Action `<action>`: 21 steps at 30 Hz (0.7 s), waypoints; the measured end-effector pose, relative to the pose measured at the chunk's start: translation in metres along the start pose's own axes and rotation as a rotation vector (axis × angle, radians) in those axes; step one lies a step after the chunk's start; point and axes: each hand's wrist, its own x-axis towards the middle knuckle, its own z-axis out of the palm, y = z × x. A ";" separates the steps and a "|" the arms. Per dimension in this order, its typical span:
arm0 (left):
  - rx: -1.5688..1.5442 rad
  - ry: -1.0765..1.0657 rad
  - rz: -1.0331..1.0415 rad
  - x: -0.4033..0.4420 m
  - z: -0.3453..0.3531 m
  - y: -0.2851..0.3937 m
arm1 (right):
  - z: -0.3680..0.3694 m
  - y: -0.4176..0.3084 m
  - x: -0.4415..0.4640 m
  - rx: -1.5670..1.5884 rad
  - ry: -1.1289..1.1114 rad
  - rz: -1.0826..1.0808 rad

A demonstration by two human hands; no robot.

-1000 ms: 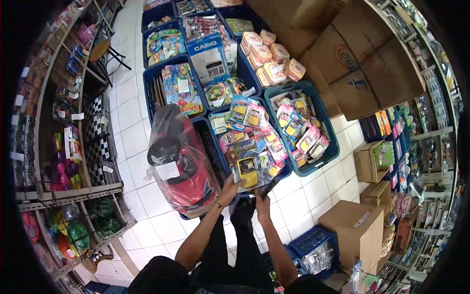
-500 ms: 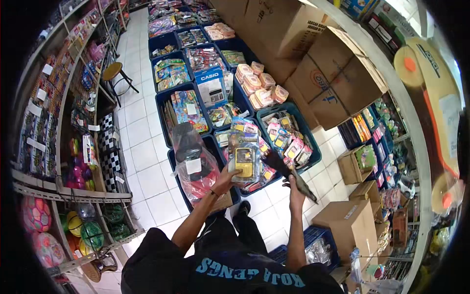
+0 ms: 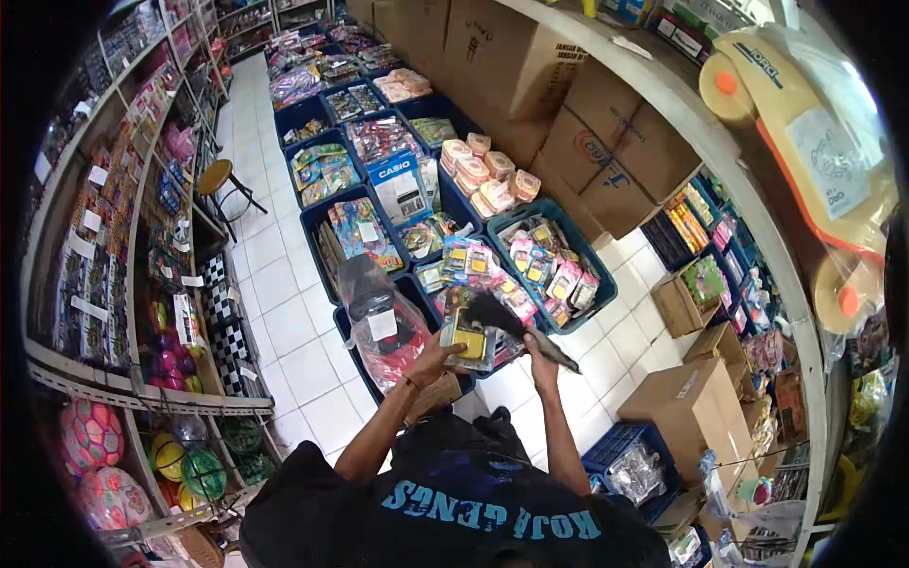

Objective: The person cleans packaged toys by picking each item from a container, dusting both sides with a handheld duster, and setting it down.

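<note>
My left hand (image 3: 437, 361) is closed on a clear plastic blister pack (image 3: 467, 343) with a yellow item inside. The pack is held over a crate full of similar packs (image 3: 516, 301). In my right hand (image 3: 543, 362) is a dark brush (image 3: 494, 312), gripped by its handle, whose lower end points right. Its dark bristles overlap the upper right part of the blister pack; whether they press on it I cannot tell. Left of my left hand, a red and black item in clear plastic wrap (image 3: 386, 327) lies on a dark blue crate.
Rows of blue crates with packaged goods run ahead, one with a Casio box (image 3: 401, 186). Pink boxes (image 3: 492, 180) are stacked near tall cartons (image 3: 606, 151). Shelves (image 3: 142, 393) with balls line the left. At right stand an open carton (image 3: 691, 407) and a blue basket (image 3: 606, 454).
The brush has moved left, so its bristles now cover part of the blister pack. The pack is lower and more tilted. The whole view has shifted slightly.
</note>
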 end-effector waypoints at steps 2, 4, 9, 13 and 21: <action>0.025 0.041 -0.034 -0.005 0.006 -0.006 | -0.012 0.005 0.015 -0.213 0.033 -0.258; -0.001 0.011 0.014 -0.003 0.009 -0.016 | -0.015 -0.009 0.011 -0.092 0.024 -0.155; -0.030 0.028 0.001 0.003 0.012 -0.030 | -0.023 -0.001 -0.021 -0.003 -0.155 -0.018; 0.034 -0.029 -0.017 0.004 0.016 -0.034 | -0.033 0.010 -0.018 -0.137 0.050 -0.166; 0.035 0.015 -0.015 0.000 0.026 -0.034 | -0.021 -0.039 -0.030 -0.024 -0.088 0.075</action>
